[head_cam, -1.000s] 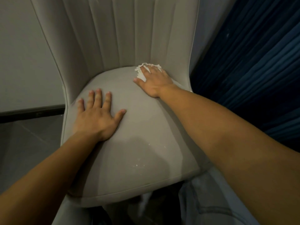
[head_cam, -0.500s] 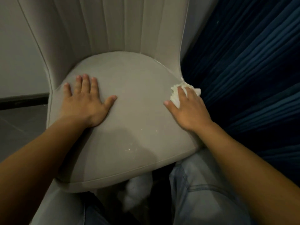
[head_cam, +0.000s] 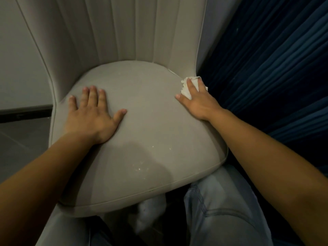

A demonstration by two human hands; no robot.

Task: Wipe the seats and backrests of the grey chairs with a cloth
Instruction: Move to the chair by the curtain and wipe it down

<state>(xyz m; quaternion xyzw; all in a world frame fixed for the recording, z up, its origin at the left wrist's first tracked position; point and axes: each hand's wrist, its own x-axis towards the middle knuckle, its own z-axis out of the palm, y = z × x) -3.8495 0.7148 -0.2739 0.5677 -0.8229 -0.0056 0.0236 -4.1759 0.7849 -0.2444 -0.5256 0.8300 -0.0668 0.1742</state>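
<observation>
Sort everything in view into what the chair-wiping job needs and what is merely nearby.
Job:
grey upholstered chair seat
ribbed grey backrest
crumpled white cloth
right hand pressing it
left hand flat on seat

Nearby:
dark blue pleated curtain
white wall

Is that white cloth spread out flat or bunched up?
Bunched up. The white cloth shows as a crumpled wad under the right hand, whose straight fingers press it on the seat's right edge.
</observation>
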